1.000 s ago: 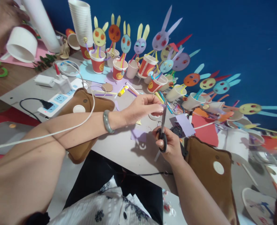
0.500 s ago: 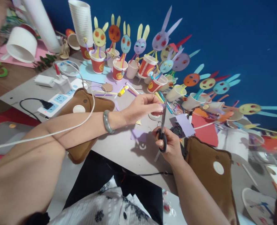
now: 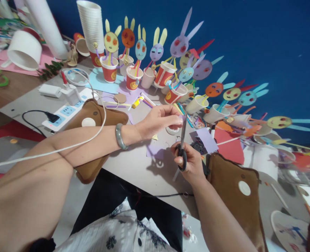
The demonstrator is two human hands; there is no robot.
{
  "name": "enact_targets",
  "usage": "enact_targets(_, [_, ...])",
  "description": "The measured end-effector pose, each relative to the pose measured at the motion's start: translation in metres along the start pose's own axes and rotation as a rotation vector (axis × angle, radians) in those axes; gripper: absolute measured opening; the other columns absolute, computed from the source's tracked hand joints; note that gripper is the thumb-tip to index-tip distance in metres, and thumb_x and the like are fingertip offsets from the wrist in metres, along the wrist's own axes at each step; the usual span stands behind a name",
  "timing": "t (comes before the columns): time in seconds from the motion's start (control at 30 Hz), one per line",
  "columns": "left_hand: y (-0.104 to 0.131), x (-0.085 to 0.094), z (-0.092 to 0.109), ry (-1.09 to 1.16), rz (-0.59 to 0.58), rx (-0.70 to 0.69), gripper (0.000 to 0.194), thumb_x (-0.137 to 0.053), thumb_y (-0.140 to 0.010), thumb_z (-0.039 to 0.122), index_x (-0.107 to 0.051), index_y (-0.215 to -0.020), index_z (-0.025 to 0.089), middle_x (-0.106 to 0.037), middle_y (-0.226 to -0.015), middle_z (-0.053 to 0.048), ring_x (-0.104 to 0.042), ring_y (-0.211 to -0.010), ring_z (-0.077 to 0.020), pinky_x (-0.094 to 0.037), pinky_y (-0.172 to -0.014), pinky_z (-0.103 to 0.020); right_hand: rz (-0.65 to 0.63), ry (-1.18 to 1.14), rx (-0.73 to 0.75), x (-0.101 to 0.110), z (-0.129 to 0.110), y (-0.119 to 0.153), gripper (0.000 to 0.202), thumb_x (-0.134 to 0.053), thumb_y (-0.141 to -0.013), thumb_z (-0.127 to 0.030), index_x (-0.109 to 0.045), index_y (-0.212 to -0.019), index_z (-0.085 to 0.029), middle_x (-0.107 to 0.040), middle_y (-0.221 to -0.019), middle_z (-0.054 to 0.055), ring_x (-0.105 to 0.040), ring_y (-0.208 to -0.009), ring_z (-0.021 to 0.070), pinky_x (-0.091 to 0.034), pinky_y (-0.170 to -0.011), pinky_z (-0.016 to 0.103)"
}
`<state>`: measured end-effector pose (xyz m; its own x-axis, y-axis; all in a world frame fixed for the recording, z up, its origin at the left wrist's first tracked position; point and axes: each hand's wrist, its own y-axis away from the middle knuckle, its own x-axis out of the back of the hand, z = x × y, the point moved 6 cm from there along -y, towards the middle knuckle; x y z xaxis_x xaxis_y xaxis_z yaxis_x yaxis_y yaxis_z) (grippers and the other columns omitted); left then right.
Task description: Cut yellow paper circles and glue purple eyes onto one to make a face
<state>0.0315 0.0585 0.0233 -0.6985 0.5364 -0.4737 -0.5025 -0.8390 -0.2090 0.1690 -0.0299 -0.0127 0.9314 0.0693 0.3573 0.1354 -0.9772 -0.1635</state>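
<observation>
Steel scissors (image 3: 184, 133) rise over a crowded craft table (image 3: 139, 168)

Your right hand (image 3: 190, 162) grips the black handles (image 3: 183, 161), the narrow blades pointing up toward your left hand (image 3: 160, 122), whose fingertips pinch a small purple scrap (image 3: 181, 118) beside the tips. Purple paper (image 3: 155, 152) lies on the table below; a brown pouch (image 3: 230, 185) sits near your right wrist. Beyond, rabbit-faced paper figures (image 3: 140, 49) stand in cups (image 3: 110, 72) before a blue wall (image 3: 262, 31).

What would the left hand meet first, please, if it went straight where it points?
The left hand would probably meet the scissors held in the right hand, though depth is unclear.
</observation>
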Motion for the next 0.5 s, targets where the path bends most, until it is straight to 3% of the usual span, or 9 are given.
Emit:
enact_targets(0.2, [-0.0006,-0.0011,0.0004,-0.025,-0.01,0.007,0.028,-0.081,-0.072,0.031,-0.058,-0.071,0.015,-0.063,-0.067,0.002,-0.058,-0.065,-0.0077,-0.05,-0.069,-0.025,-0.001,0.015,-0.002,0.0011,0.0014,0.0001,0.06,-0.073,-0.069,-0.078,-0.049,-0.067,-0.023,-0.056,-0.07,0.0,-0.044,-0.061,0.0149,-0.039,-0.064,0.033])
enact_targets(0.5, [-0.001,0.0003,0.0006,-0.049,-0.006,-0.016,0.016,-0.073,-0.077,0.017,-0.058,-0.07,0.014,-0.063,-0.067,0.002,-0.058,-0.064,-0.0068,-0.049,-0.068,-0.024,-0.016,0.022,0.013,0.0014,-0.0004,0.0009,0.058,-0.073,-0.072,-0.076,-0.051,-0.068,-0.022,-0.055,-0.07,0.0,-0.044,-0.06,0.0141,-0.039,-0.064,0.032])
